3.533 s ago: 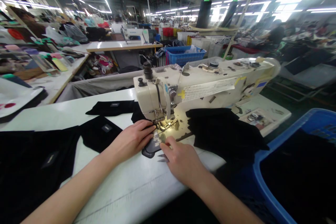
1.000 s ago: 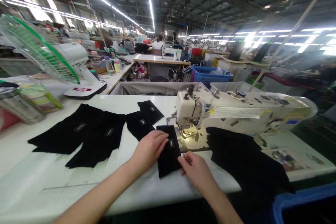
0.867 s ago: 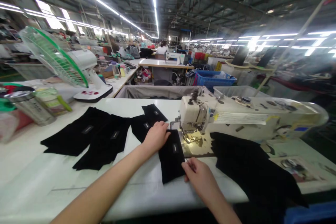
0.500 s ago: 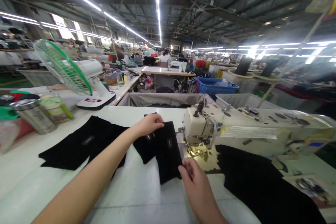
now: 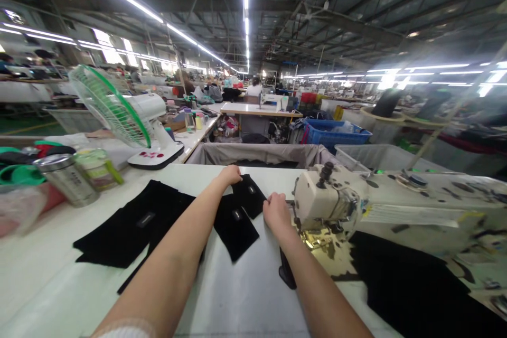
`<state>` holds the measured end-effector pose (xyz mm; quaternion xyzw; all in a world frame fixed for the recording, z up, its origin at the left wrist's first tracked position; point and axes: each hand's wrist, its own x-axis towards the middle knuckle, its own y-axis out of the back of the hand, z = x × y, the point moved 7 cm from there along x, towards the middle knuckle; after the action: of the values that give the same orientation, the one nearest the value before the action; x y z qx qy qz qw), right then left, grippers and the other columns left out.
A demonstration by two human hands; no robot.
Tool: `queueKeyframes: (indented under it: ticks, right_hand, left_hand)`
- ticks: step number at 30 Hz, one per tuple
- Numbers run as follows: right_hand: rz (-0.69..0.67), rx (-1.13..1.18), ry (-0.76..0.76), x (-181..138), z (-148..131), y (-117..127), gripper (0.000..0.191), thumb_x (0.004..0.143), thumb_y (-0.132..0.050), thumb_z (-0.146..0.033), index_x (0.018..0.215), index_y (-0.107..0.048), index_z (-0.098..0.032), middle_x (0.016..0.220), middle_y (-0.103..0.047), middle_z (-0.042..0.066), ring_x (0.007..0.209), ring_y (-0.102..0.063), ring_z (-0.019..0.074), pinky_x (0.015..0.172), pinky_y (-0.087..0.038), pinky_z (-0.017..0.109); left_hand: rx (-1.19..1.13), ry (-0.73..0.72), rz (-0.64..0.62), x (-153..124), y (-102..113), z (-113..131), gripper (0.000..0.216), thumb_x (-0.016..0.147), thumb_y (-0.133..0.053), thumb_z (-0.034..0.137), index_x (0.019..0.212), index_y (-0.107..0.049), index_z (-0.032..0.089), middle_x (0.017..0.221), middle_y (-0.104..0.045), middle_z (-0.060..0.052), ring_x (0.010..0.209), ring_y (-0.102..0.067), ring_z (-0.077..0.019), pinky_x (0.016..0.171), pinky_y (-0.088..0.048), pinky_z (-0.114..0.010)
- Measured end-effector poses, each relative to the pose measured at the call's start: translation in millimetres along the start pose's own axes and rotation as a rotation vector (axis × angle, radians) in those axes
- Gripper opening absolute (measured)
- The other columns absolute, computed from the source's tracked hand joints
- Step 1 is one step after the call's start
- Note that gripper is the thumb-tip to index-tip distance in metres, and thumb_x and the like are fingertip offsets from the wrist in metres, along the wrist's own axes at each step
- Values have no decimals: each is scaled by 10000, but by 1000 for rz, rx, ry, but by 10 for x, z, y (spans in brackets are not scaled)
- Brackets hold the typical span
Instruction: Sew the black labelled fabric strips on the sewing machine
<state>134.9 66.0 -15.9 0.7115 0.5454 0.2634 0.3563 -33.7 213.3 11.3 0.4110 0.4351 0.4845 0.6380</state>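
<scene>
My left hand (image 5: 230,174) reaches to the far side of the white table (image 5: 245,296) with its fingers curled on the top corner of a small black fabric piece (image 5: 247,194) that carries a small label. My right hand (image 5: 276,211) is closed at that piece's right corner, just left of the cream sewing machine head (image 5: 328,203). The piece lies partly over another labelled black piece (image 5: 236,226). Larger black pieces (image 5: 134,227) are spread out to the left.
A white and green desk fan (image 5: 122,111), a metal can (image 5: 67,179) and a jar (image 5: 96,168) stand at the left. A heap of black fabric (image 5: 415,290) lies right of the machine. A grey bin (image 5: 257,153) and a blue crate (image 5: 336,134) sit behind the table.
Both hands carried the black piece from beside the needle to the far side of the table and laid it over the other pieces. My view swung left and up.
</scene>
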Motion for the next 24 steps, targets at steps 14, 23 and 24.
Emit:
queueKeyframes:
  ticks: [14, 23, 24]
  right_hand:
    - [-173, 125, 51, -74, -101, 92, 330, 990, -631, -363, 1263, -608, -178, 1264, -629, 92, 1059, -655, 235, 893, -567, 445]
    - [-344, 108, 109, -716, -133, -205, 301, 989, -634, -366, 1212, -626, -165, 1189, -656, 78, 992, -670, 214, 852, -577, 416]
    - [-324, 77, 113, -755, -126, -222, 293, 987, -635, -367, 1200, -629, -165, 1178, -658, 74, 995, -667, 215, 863, -570, 422]
  left_hand:
    - [-90, -94, -88, -248, 610, 54, 349, 973, -632, 360, 1259, -601, 162, 1247, -630, -98, 1046, -654, -242, 872, -580, -440]
    - [25, -47, -263, -676, 228, -301, 327, 968, -641, 353, 1232, -617, 161, 1230, -639, -94, 1036, -657, -238, 871, -581, -436]
    - [37, -43, -267, -701, 127, -329, 336, 969, -639, 356, 1243, -613, 163, 1244, -633, -96, 1049, -653, -243, 880, -577, -443]
